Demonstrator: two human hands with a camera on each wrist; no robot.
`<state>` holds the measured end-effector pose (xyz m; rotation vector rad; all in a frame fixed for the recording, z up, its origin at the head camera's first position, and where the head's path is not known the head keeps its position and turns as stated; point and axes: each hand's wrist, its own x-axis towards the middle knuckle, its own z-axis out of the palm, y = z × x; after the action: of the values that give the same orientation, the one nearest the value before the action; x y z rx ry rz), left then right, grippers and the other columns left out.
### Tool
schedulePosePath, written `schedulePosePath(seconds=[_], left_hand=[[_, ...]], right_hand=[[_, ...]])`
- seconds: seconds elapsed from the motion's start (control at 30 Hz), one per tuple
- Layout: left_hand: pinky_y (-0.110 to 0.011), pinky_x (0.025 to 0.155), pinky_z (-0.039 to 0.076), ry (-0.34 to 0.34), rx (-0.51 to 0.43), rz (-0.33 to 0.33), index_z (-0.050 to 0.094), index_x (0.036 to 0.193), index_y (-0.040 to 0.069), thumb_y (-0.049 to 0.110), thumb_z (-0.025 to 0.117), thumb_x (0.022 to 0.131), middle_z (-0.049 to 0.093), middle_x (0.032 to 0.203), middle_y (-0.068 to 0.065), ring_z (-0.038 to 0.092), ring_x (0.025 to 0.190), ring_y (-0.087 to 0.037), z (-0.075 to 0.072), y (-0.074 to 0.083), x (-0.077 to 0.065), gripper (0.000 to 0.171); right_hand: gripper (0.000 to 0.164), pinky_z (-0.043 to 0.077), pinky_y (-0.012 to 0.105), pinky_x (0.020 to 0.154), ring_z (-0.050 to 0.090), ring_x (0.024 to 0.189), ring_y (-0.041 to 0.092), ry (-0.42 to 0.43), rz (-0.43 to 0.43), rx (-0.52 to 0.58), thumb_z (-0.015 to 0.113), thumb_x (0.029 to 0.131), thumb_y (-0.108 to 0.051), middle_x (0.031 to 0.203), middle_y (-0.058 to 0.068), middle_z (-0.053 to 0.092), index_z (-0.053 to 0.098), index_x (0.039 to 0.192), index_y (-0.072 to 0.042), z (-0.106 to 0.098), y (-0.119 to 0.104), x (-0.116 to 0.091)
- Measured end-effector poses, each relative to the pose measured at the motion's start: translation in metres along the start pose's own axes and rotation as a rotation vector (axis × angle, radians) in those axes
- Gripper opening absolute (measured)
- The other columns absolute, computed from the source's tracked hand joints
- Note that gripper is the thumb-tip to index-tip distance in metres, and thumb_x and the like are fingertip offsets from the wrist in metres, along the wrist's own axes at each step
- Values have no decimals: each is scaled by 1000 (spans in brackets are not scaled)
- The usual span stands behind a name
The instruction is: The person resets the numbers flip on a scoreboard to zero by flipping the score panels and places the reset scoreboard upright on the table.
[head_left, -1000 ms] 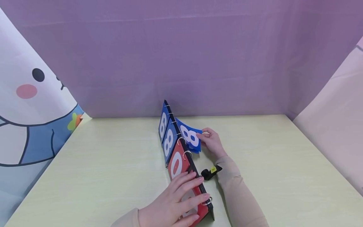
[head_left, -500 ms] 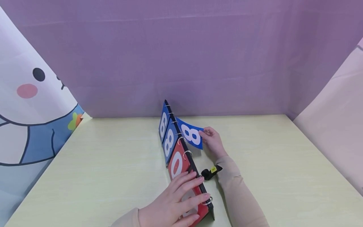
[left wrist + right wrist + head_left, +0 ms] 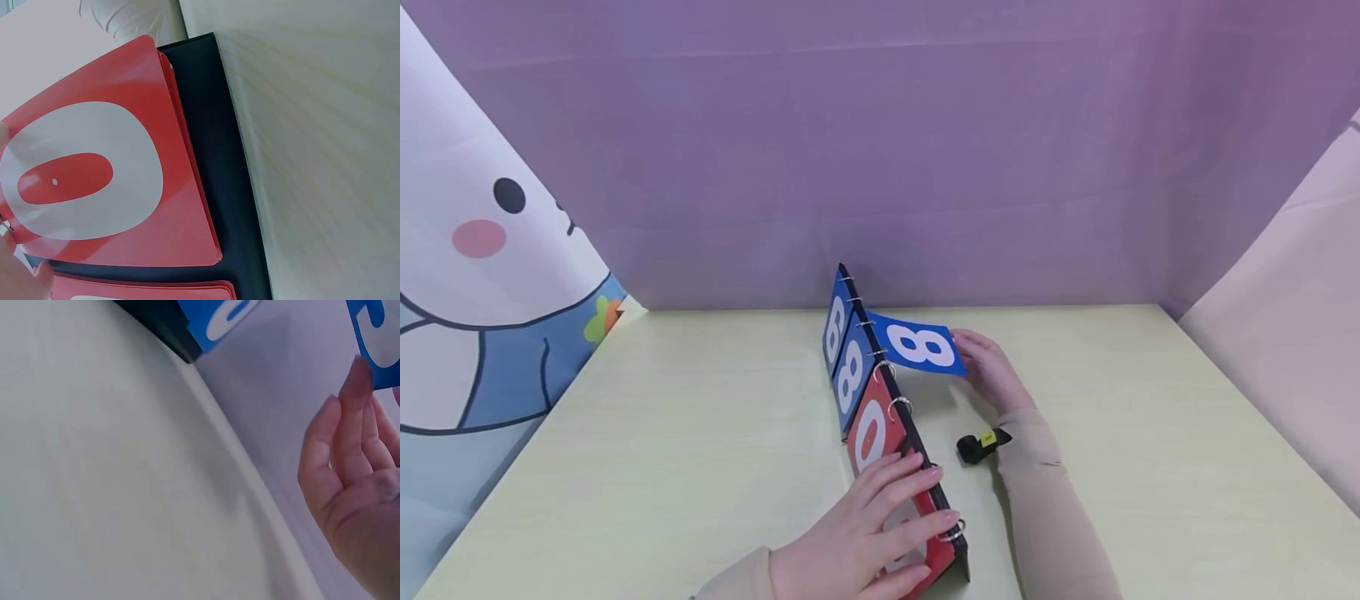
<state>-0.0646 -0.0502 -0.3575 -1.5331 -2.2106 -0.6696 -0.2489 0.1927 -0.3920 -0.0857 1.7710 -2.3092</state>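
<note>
A tabletop flip scoreboard with a black stand (image 3: 916,437) and ringed number cards runs away from me across the table. My left hand (image 3: 857,537) rests spread over the near red cards, fingertips at the black top edge. In the left wrist view a red card (image 3: 144,244) with a white 0 fills much of the frame. On the scoreboard's right side, my right hand (image 3: 996,373) holds the free edge of a blue card (image 3: 921,343) with a white 8, lifted nearly level. The right wrist view shows fingers (image 3: 356,387) at that card's lower corner.
Blue 6 (image 3: 835,329) and 8 (image 3: 850,375) cards hang on the scoreboard's left face. A small black device with a yellow label (image 3: 981,446) sits at the right sleeve. A purple cloth (image 3: 880,150) stands behind the pale table (image 3: 662,458).
My right hand has moved right, swinging the blue 8 card outward and up from a hanging slant to nearly level. Other blue cards dropped away from it. My left hand has stayed put.
</note>
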Motion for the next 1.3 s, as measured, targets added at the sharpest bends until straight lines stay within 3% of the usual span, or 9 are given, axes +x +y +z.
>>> schedulePosePath(seconds=[0.2, 0.47, 0.67, 0.77, 0.93, 1.03, 1.3], left_hand=[[-46, 106, 34, -14, -8, -10, 37, 141, 20, 35, 46, 95, 24, 151, -7, 22, 138, -23, -1, 0, 0, 49], [-46, 106, 35, -33, -15, -23, 35, 142, 21, 35, 46, 95, 23, 152, -7, 20, 139, -23, -2, 1, 0, 50], [-46, 106, 35, -27, -11, -22, 36, 141, 21, 35, 46, 96, 23, 151, -7, 21, 139, -23, -2, 1, -1, 49], [-46, 106, 35, -31, -12, -23, 37, 141, 20, 35, 46, 96, 23, 151, -7, 21, 139, -23, -3, 2, -1, 49], [-47, 105, 35, -22, -19, -23, 35, 142, 20, 35, 46, 96, 23, 151, -8, 21, 139, -23, -3, 2, -2, 50], [-47, 106, 34, 2, -23, -15, 36, 141, 19, 35, 47, 96, 24, 151, -8, 22, 138, -23, -2, 2, -2, 49], [-47, 107, 33, 37, -22, 7, 39, 139, 17, 33, 46, 96, 28, 148, -11, 22, 138, -25, 0, 2, -1, 47]], right_hand=[[22, 50, 21, 74, 63, 75, 4, -60, -46, 20, 45, 99, -20, 89, -8, 68, 67, 97, -24, -1, -19, -8], [26, 50, 30, 85, 64, 87, 8, -128, -271, 158, 39, 101, -17, 102, -3, 66, 60, 116, -17, 13, -55, -25], [33, 50, 32, 88, 62, 99, 9, -63, -359, 145, 42, 98, -12, 112, -4, 62, 46, 131, -14, 29, -74, -39], [45, 50, 31, 89, 60, 102, 9, -15, -381, 61, 46, 96, -7, 116, -2, 58, 36, 140, -13, 43, -79, -45], [62, 49, 35, 93, 58, 106, 17, 16, -411, -263, 58, 91, -11, 124, 8, 55, 29, 145, -13, 72, -78, -50], [61, 47, 38, 94, 56, 109, 25, -1, -410, -423, 61, 90, -14, 128, 15, 53, 31, 143, -11, 84, -73, -50], [57, 49, 41, 91, 58, 108, 33, -52, -468, -529, 60, 89, -11, 129, 18, 54, 36, 140, -6, 97, -63, -51]])
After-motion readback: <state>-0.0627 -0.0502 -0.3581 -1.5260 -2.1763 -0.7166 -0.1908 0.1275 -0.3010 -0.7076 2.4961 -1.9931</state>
